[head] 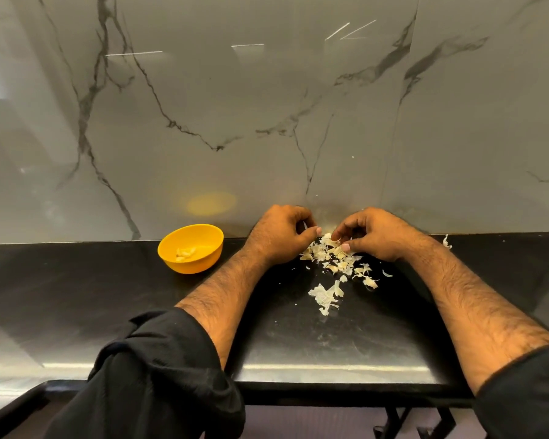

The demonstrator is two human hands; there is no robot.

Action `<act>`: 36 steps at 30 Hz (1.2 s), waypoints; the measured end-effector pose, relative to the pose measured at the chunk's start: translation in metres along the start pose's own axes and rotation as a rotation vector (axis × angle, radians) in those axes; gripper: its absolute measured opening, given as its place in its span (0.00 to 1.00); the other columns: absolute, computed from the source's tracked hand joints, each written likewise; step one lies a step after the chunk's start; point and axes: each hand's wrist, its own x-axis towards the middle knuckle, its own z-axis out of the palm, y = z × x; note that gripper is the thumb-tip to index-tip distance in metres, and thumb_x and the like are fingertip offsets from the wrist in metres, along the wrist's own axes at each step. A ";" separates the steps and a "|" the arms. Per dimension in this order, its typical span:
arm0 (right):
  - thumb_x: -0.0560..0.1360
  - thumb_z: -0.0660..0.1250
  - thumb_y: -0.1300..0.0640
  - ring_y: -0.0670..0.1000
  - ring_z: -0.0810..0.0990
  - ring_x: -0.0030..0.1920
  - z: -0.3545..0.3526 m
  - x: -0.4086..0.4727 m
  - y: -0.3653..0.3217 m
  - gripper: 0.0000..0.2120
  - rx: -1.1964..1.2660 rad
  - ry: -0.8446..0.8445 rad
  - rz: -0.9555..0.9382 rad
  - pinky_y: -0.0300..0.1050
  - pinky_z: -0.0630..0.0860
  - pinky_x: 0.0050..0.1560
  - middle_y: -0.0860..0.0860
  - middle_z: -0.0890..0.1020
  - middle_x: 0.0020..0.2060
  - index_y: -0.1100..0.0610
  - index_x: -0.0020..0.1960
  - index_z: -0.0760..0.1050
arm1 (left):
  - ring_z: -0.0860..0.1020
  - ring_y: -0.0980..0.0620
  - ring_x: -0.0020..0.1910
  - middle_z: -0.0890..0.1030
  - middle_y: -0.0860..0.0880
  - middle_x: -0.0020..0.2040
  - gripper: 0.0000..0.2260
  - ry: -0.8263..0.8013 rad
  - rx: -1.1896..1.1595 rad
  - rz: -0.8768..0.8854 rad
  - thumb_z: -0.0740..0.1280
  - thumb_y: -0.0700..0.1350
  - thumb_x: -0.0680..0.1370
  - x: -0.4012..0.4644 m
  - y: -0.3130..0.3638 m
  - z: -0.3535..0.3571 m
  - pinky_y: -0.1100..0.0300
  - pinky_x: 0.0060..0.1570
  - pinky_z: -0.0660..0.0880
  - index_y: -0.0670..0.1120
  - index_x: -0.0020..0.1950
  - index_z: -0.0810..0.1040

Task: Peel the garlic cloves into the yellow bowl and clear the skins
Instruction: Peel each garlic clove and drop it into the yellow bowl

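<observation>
Right hand (377, 236): fingers curled down over the far end of the skin pile, thumb and fingertips pinching a pale piece (330, 239) at the top of the heap. Whether that piece is a clove or only skin cannot be made out; the fingers cover most of it, so its long axis is unreadable.

Left hand (279, 237): also curled, thumb stretched toward the right hand, tip just short of the pinched piece. The curled fingers hide the palm (a thin pale sliver shows between them, identity unclear), so whether it holds anything cannot be told.

Garlic skins (336, 264): loose papery flakes on the black counter (108, 296), directly under and in front of both hands, thinning out toward the person; one larger sheet (325, 296) lies nearest. A stray flake (446, 241) sits well apart, right of the right wrist.

Yellow bowl (191, 248): upright, left of the left hand, against the marble wall (267, 106). Peeled cloves (184, 253) lie in a small heap at its bottom; individual orientation is too small to tell.

Black rolled sleeves are cut off by the lower frame edge.
</observation>
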 end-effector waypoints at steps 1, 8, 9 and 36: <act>0.75 0.78 0.56 0.43 0.87 0.45 0.000 0.000 0.000 0.09 0.012 -0.022 -0.003 0.44 0.82 0.53 0.44 0.88 0.44 0.46 0.53 0.86 | 0.82 0.57 0.40 0.82 0.56 0.39 0.08 0.022 0.014 0.003 0.72 0.56 0.81 0.000 0.000 0.001 0.50 0.45 0.85 0.53 0.50 0.83; 0.76 0.78 0.51 0.42 0.86 0.44 0.005 0.000 -0.001 0.03 0.016 0.085 -0.021 0.42 0.81 0.50 0.43 0.87 0.42 0.46 0.48 0.85 | 0.81 0.57 0.41 0.82 0.56 0.39 0.07 0.070 0.031 -0.018 0.71 0.55 0.82 -0.002 -0.001 -0.001 0.52 0.45 0.84 0.52 0.51 0.83; 0.76 0.77 0.51 0.42 0.85 0.45 0.003 -0.001 0.000 0.03 0.036 0.117 -0.031 0.42 0.80 0.50 0.43 0.87 0.43 0.45 0.48 0.85 | 0.81 0.57 0.41 0.82 0.56 0.40 0.08 0.075 0.033 -0.017 0.71 0.55 0.82 -0.002 -0.001 -0.001 0.52 0.45 0.84 0.52 0.51 0.83; 0.77 0.76 0.61 0.49 0.83 0.49 -0.003 -0.006 0.000 0.13 0.003 0.082 -0.107 0.46 0.84 0.53 0.45 0.84 0.49 0.41 0.50 0.84 | 0.81 0.58 0.42 0.82 0.56 0.42 0.08 0.016 -0.003 0.009 0.72 0.57 0.81 0.002 -0.005 0.003 0.50 0.47 0.85 0.54 0.51 0.83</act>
